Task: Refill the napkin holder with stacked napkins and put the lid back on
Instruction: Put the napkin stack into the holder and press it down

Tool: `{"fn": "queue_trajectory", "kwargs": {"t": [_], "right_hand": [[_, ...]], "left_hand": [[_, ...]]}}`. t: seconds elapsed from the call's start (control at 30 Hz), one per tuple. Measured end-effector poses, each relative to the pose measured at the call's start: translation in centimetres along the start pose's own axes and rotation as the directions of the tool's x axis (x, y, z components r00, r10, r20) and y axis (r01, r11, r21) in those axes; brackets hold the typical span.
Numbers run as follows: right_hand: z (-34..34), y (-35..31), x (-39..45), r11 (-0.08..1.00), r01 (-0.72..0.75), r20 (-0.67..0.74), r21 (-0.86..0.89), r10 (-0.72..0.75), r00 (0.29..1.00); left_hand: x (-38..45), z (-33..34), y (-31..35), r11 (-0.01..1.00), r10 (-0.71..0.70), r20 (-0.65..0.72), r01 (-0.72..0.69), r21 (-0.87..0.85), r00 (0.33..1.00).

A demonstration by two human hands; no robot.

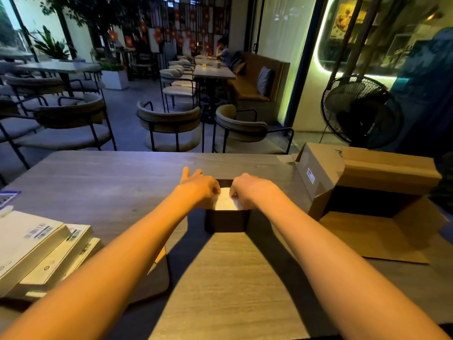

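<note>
A dark square napkin holder (227,220) stands open in the middle of the wooden table. A white stack of napkins (226,201) lies inside it, its top level with the rim. My left hand (199,187) rests on the stack's left side, thumb and fingers pinching its edge, two fingers spread outward. My right hand (250,190) grips the stack's right side with curled fingers. The dark lid (157,278) lies flat on the table at the near left, partly hidden under my left forearm.
Wrapped white napkin packs (41,249) are piled at the table's left edge. An open cardboard box (367,192) lies on its side at the right. Chairs (171,126) stand behind the table's far edge, and a floor fan (360,111) is at the right.
</note>
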State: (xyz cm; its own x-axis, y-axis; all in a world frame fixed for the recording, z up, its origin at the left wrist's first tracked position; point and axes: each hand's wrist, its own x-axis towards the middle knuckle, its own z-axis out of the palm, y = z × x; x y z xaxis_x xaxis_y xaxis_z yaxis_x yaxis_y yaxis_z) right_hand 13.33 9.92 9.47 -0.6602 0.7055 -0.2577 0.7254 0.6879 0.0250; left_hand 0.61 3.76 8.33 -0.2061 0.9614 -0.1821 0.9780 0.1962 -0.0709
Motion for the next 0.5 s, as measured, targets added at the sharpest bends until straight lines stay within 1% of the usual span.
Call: {"fn": "queue_trajectory", "kwargs": {"t": [0.1,0.2,0.3,0.5], "right_hand": [[-1.1,0.3,-0.6,1.0,0.017,0.046,0.017,-0.017,0.999],[-2.0,0.6,-1.1,0.999,0.026,0.054,0.021,-0.027,0.998],[-1.5,0.5,-0.6,1.0,0.031,0.076,0.004,-0.031,0.997],[0.4,-0.3,0.8,1.0,0.023,0.041,0.01,-0.023,0.999]], "left_hand": [[-0.2,-0.5,-0.1,0.999,0.014,0.033,-0.015,0.028,0.999],[-0.3,-0.9,-0.7,0.998,0.012,0.028,-0.014,0.067,1.0],[-0.2,-0.4,-0.7,1.0,-0.009,0.062,0.007,0.024,0.998],[0.5,0.2,-0.2,0.999,-0.028,0.059,0.026,0.032,0.998]]}}
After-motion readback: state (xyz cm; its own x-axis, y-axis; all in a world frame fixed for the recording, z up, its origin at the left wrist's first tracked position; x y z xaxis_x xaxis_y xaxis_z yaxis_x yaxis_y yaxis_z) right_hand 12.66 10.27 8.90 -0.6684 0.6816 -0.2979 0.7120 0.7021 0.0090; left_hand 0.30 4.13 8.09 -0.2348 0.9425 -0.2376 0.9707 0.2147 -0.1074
